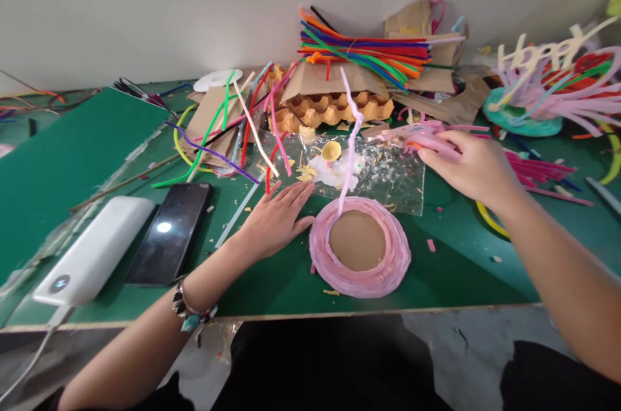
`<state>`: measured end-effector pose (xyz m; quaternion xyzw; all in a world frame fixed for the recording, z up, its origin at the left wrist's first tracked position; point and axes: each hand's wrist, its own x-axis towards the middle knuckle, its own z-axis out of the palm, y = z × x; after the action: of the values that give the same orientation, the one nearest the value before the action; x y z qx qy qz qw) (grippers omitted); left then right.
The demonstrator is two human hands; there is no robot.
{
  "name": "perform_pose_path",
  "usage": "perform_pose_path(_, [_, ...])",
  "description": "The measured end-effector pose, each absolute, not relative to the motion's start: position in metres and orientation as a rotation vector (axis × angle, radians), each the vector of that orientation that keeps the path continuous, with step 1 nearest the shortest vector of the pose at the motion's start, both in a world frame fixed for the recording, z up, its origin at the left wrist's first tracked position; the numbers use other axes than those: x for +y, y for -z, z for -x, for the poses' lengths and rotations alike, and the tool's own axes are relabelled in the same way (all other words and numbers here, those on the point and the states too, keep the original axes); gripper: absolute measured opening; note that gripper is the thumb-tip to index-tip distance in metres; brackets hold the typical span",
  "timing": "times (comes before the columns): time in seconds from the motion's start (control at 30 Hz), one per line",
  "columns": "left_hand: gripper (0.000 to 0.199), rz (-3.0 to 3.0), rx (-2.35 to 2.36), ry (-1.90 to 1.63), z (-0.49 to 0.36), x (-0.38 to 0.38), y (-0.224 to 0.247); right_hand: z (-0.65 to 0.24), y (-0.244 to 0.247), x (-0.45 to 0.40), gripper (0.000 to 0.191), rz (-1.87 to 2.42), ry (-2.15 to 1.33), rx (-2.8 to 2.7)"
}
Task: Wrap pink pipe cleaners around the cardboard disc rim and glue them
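Note:
My left hand (278,220) lies flat on the green table with its fingers stretched out. Its thumb is close to the left rim of a ring of wound pink strips (398,249) around a round brown cardboard centre (359,241). A wavy pale lilac strip (354,133) rises from the ring's upper left edge. Over on the right, my right hand (468,162) has its fingers closed on a pink thing with an orange streak (427,142), among tangled pink pieces. Its kind is not clear. A clear plastic sheet (405,184) with white scraps and a small yellow cup (330,151) lies behind the ring.
Bundled coloured pipe cleaners (359,48) rest on cardboard above an egg carton (334,110). Loose pipe cleaners (252,120) cross at left. A black phone (169,236) and white power bank (97,249) lie front left. A strip-covered turquoise piece (524,113) stands right.

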<state>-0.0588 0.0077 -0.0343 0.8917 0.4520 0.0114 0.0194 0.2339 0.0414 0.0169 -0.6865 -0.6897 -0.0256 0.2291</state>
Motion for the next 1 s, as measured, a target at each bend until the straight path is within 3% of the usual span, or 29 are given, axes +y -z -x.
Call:
perform_pose_path(0.2, [0.05, -2.829, 1.352, -0.037, 0.065, 0.004, 0.034, -0.236, -0.031, 0.045, 0.031, 1.959, 0.031, -1.801])
perform_pose_path(0.4, [0.048, -2.898, 1.426, -0.045, 0.07, -0.007, 0.034, -0.245, -0.047, 0.045, 0.025, 1.954, 0.254, -1.747])
perform_pose_path(0.63, [0.032, -2.957, 1.647, -0.308, 0.076, -0.023, 0.024, -0.24, -0.026, 0.009, 0.043, 1.608, 0.46, -2.097])
perform_pose_path(0.77, [0.025, -2.97, 1.361, -0.595, 0.066, -0.034, 0.019, -0.224, -0.013, -0.018, 0.041, 1.388, 0.681, -2.217])
perform_pose_path(1.0, [0.026, -3.026, 1.19, -0.486, 0.054, -0.041, 0.03, -0.204, 0.0, -0.03, 0.032, 1.291, 0.774, -2.37])
